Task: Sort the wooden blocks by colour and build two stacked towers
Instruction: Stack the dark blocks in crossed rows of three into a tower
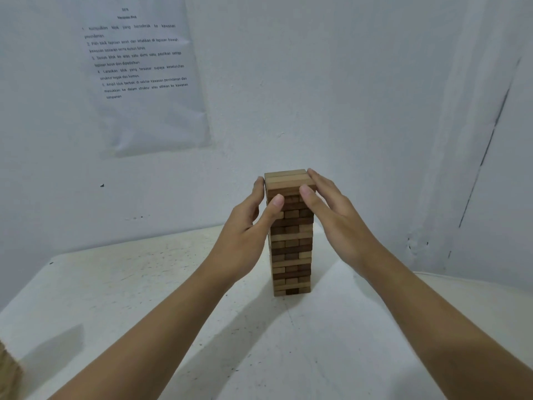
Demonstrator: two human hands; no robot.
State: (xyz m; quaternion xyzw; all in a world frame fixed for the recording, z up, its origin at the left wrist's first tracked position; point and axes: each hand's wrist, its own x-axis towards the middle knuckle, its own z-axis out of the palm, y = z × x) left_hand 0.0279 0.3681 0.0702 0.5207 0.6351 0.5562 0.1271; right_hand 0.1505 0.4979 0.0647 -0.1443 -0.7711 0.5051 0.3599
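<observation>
A tall tower of wooden blocks (292,249) stands upright on the white table (121,284), with light and dark blocks mixed through its layers. My left hand (248,232) is against the tower's upper left side, fingers straight along the side and thumb on the front face. My right hand (331,209) touches the upper right side, fingers straight at the top layer and thumb on the front. Neither hand curls around a block.
The table sits in a corner of white walls. A printed paper sheet (144,70) is taped to the wall at the upper left. A light wooden object (8,370) shows at the frame's lower left edge.
</observation>
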